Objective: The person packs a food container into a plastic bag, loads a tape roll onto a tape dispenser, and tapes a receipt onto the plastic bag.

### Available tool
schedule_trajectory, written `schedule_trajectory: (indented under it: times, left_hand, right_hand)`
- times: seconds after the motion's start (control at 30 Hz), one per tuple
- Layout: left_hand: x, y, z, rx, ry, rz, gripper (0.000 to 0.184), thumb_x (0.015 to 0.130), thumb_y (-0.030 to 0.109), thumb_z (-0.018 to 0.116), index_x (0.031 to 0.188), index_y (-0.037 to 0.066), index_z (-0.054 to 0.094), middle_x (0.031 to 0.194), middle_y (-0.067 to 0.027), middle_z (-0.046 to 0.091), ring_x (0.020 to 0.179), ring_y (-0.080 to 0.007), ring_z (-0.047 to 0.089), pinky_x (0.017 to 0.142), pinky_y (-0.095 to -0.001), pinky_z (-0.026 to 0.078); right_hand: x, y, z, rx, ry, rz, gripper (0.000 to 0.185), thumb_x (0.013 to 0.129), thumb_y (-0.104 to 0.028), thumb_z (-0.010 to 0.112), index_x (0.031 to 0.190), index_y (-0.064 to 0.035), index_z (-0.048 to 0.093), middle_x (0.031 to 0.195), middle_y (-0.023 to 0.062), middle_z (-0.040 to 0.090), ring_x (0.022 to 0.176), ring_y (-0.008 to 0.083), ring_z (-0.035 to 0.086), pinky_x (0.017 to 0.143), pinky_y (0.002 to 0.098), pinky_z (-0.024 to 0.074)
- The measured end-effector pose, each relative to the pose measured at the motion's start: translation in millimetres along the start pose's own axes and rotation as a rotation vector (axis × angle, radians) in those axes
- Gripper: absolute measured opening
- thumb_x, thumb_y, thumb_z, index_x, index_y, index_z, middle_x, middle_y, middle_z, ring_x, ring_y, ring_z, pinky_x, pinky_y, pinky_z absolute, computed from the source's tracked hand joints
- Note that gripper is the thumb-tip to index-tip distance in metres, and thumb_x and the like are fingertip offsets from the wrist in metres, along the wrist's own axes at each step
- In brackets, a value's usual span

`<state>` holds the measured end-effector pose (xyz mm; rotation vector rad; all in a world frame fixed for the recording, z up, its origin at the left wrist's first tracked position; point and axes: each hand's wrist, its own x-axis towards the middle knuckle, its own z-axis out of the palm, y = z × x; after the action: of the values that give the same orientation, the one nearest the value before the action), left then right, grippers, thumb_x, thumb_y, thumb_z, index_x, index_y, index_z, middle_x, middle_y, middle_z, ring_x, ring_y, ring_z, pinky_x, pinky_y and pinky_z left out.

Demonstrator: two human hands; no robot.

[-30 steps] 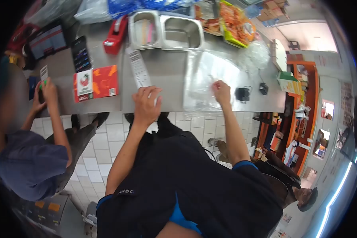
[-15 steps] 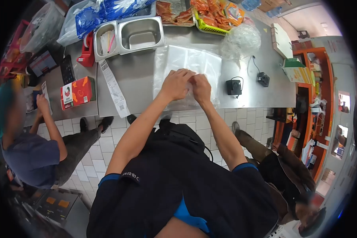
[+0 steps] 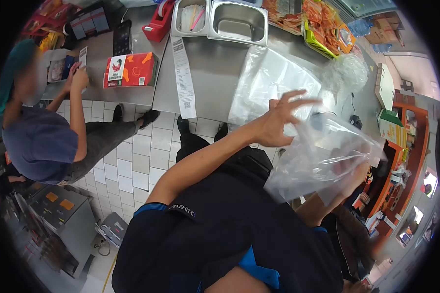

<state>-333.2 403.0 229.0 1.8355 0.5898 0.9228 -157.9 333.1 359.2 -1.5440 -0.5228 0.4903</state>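
Note:
A clear plastic bag [image 3: 303, 166] is up off the table in front of my body, spread and wrinkled. My right hand [image 3: 349, 158] is seen blurred through its film and holds it; whether the fingers are inside or behind the film is unclear. At the bag's upper left edge is my left hand [image 3: 281, 119], fingers spread apart and the thumb side close to the plastic. Beyond the hands, a stack of flat clear bags [image 3: 264, 80] lies on the steel table [image 3: 215, 73].
A long paper receipt [image 3: 183, 78] and a red printed box [image 3: 129, 71] lie to the left. Steel pans [image 3: 239, 24], a red tape dispenser [image 3: 159, 22] and a yellow-green basket [image 3: 318, 44] of orange packets stand behind. A co-worker [image 3: 39, 136] stands at left holding paper.
My hands have parted, and a bag is now lifted off the stack toward me, on my right hand. My left hand has opened. The view has shifted, so the table appears further up and right.

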Motion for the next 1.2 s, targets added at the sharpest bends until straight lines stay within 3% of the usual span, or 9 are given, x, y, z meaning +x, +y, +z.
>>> schedule_trajectory:
  times: [0.07, 0.13, 0.2, 0.43, 0.5, 0.6, 0.83, 0.9, 1.2]
  left_hand:
    - [-22.6, 1.7, -23.5, -0.196, -0.212, -0.035, 0.028, 0.073, 0.015, 0.075, 0.101, 0.010, 0.072, 0.131, -0.0115, 0.061, 0.133, -0.0275, 0.049, 0.102, -0.0517, 0.035]
    - [-68.1, -20.3, -61.8, -0.726, -0.321, -0.455, 0.033, 0.075, 0.015, 0.071, 0.107, 0.008, 0.069, 0.127, -0.0157, 0.064, 0.133, -0.0338, 0.050, 0.106, -0.0508, 0.036]
    - [-107.2, -15.2, -93.3, -1.656, 0.128, -0.166, 0.051, 0.080, 0.029, 0.075, 0.123, 0.005, 0.062, 0.127, -0.0192, 0.062, 0.133, -0.0390, 0.048, 0.106, -0.0529, 0.039]
    - [-129.8, 27.0, -105.7, -1.049, -0.179, -0.126, 0.047, 0.102, 0.036, 0.057, 0.134, 0.001, 0.055, 0.127, -0.0200, 0.065, 0.126, -0.0281, 0.058, 0.105, -0.0403, 0.044]
    - [-132.4, 36.6, -120.2, -1.362, -0.125, -0.147, 0.039, 0.106, 0.028, 0.050, 0.133, 0.000, 0.058, 0.115, -0.0175, 0.070, 0.117, -0.0238, 0.063, 0.101, -0.0320, 0.046]
    - [-147.2, 40.6, -154.4, -0.791, -0.103, -0.764, 0.043, 0.108, 0.027, 0.044, 0.135, -0.007, 0.053, 0.119, -0.0211, 0.068, 0.109, -0.0258, 0.068, 0.093, -0.0329, 0.051]
    - [-144.7, 26.3, -143.0, -1.331, 0.120, -0.693, 0.046, 0.107, 0.025, 0.047, 0.142, -0.004, 0.045, 0.131, -0.0281, 0.060, 0.096, -0.0219, 0.072, 0.081, -0.0298, 0.059]
    - [-151.1, 20.3, -160.2, -1.615, -0.225, -0.636, 0.045, 0.105, 0.024, 0.049, 0.141, -0.003, 0.047, 0.130, -0.0279, 0.060, 0.098, -0.0235, 0.072, 0.081, -0.0337, 0.060]
    - [-166.8, 46.9, -183.7, -1.387, -0.109, -0.685, 0.032, 0.103, 0.020, 0.055, 0.120, -0.006, 0.065, 0.118, -0.0193, 0.069, 0.106, -0.0260, 0.070, 0.081, -0.0379, 0.061]
  right_hand:
    - [0.5, -2.6, 1.6, 0.047, -0.011, -0.013, 0.031, 0.102, -0.026, 0.048, 0.120, -0.0038, 0.057, 0.106, 0.0094, 0.062, 0.091, 0.0170, 0.060, 0.066, 0.0321, 0.0529]
    - [-1.4, -8.2, 2.3, 0.058, -0.007, -0.021, 0.032, 0.102, -0.027, 0.048, 0.121, -0.0035, 0.057, 0.107, 0.0097, 0.062, 0.090, 0.0170, 0.060, 0.065, 0.0317, 0.0530]
    - [-10.1, -7.7, 4.9, 0.053, 0.016, 0.005, 0.033, 0.102, -0.028, 0.049, 0.123, -0.0032, 0.057, 0.107, 0.0100, 0.062, 0.089, 0.0170, 0.061, 0.063, 0.0313, 0.0531]
    - [-62.8, 26.1, 40.6, 0.008, 0.118, 0.206, 0.038, 0.102, -0.030, 0.050, 0.127, -0.0026, 0.055, 0.107, 0.0110, 0.063, 0.082, 0.0171, 0.062, 0.058, 0.0302, 0.0530]
    - [-65.2, 31.9, 35.4, 0.039, 0.171, 0.251, 0.039, 0.102, -0.031, 0.050, 0.129, -0.0026, 0.055, 0.106, 0.0112, 0.064, 0.079, 0.0171, 0.063, 0.057, 0.0300, 0.0526]
    - [-67.2, 45.0, 15.5, -0.006, -0.023, 0.157, 0.042, 0.102, -0.033, 0.051, 0.129, -0.0018, 0.055, 0.110, 0.0129, 0.066, 0.080, 0.0201, 0.066, 0.055, 0.0308, 0.0553]
    - [-91.1, 38.1, -1.9, 0.040, -0.053, 0.363, 0.038, 0.101, -0.035, 0.054, 0.121, -0.0042, 0.061, 0.103, 0.0099, 0.068, 0.078, 0.0214, 0.069, 0.060, 0.0323, 0.0588]
    - [-93.5, 27.4, -0.4, 0.146, -0.042, 0.457, 0.035, 0.101, -0.034, 0.054, 0.118, -0.0052, 0.062, 0.099, 0.0077, 0.067, 0.078, 0.0201, 0.069, 0.058, 0.0314, 0.0570]
    - [-114.8, 34.8, 33.2, 0.086, 0.006, 0.260, 0.032, 0.103, -0.032, 0.052, 0.118, -0.0054, 0.061, 0.100, 0.0076, 0.067, 0.079, 0.0182, 0.068, 0.056, 0.0292, 0.0542]
